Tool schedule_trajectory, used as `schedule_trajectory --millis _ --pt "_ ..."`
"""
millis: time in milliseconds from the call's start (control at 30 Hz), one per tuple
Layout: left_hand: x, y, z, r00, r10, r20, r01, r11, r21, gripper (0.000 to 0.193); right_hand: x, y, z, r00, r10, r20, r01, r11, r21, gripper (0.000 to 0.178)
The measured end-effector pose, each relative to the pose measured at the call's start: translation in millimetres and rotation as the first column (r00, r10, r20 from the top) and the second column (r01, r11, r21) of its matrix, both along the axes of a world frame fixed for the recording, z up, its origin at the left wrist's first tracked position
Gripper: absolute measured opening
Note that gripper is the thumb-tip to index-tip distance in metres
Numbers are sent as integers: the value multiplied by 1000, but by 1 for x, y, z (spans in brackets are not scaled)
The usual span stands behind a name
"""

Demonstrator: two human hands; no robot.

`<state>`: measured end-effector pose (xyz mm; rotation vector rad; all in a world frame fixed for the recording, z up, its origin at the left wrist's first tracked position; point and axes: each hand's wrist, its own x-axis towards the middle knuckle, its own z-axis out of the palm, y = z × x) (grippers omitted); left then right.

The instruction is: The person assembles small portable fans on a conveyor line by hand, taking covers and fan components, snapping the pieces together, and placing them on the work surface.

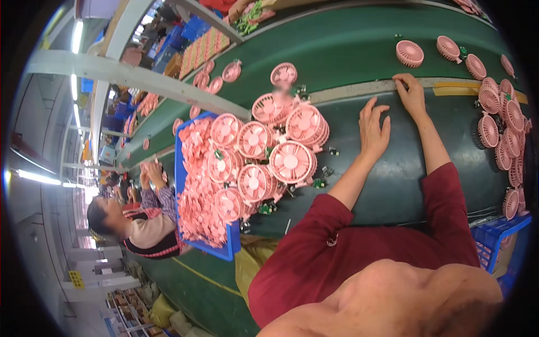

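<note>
Both our hands are bare of any load: the left hand [373,129] hangs over the bench [404,174] with fingers loosely parted, and the right hand [411,92] bends its fingertips at the rail [342,91], where nothing shows in its grasp; whether those tips press on the rail or sit just above it, we cannot tell. The fans [292,162] stand in close stacks to our left, at the edge of a bin [231,247] full of pink parts [205,216]. A second heap [514,115] leans along the bench at our right, and a lone fan [409,53] lies on the belt [348,45], just beyond the right hand.

The stacks look the likeliest trouble: they crowd together, and a sleeve or elbow swung left could topple one into the bin. Green boards [319,183] jut from beneath the fans; a stack dragged sideways might snag or tear one loose. The tilted heap near the blue crate [497,238] could slide if a fan were pulled from its middle. Should the belt run, fingers lingering over the rail could be bumped by a passing fan, and pieces could slip out of our reach.
</note>
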<state>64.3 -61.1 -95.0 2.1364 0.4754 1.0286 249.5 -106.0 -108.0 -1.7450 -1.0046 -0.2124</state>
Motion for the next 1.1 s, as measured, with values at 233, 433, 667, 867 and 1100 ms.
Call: schedule_trajectory --millis 233,433,667,867,1100 --pt "-4 1 -4 1000 2 11 -2 1000 -23 24 -1 2 -4 1000 16 -22 -17 999 -43 14" --pt "-3 1 -4 1000 5 5 -5 1000 -11 23 1 2 -3 1000 9 -13 -9 998 -56 14" --pt "-3 1 -2 999 -38 -28 38 999 -20 23 0 2 -1 1000 7 26 -6 999 -45 13" --pt "-5 -3 0 999 -24 -42 24 1000 10 24 -6 -1 4 999 6 49 -6 1000 -4 10" --pt "-4 -4 2 997 -41 -71 43 999 28 23 -7 -1 7 999 -6 37 6 1000 4 10"
